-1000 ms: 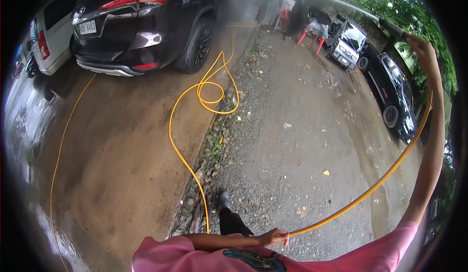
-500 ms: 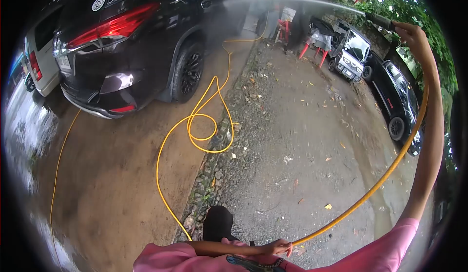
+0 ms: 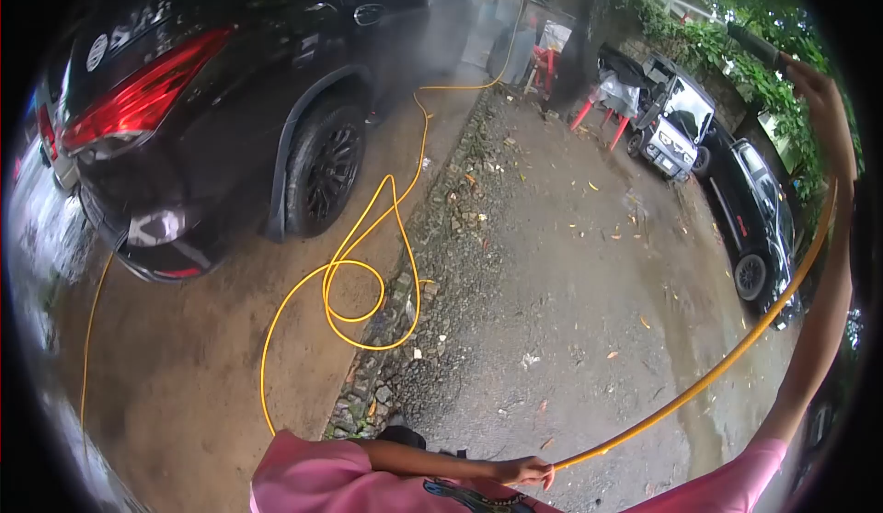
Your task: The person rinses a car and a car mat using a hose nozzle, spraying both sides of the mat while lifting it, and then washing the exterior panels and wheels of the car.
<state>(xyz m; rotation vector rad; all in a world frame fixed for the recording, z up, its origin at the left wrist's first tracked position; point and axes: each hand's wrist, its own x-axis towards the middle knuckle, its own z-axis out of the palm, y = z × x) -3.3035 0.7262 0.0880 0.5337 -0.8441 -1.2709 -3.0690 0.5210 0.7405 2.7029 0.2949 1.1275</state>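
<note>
Spraying the glossy black SUV [image 3: 230, 99] with a hose

Right hand [image 3: 814, 85] grips the dark spray nozzle [image 3: 752, 42], seemingly closed; left hand [image 3: 524, 470] closes around the long yellow rubber hose [image 3: 699, 384].

Red plastic chairs [image 3: 602, 113] stand beside a small white vehicle [image 3: 679, 127] and a dark parked car [image 3: 759, 223].

Yellow hose [image 3: 727, 366]: thin, flexible, runs in a long arc from low centre up to the dark nozzle [image 3: 750, 42] at top right, nozzle tilted up-left, spraying. Rest of hose lies looped on wet ground beside black SUV, trailing off toward bg.
</note>
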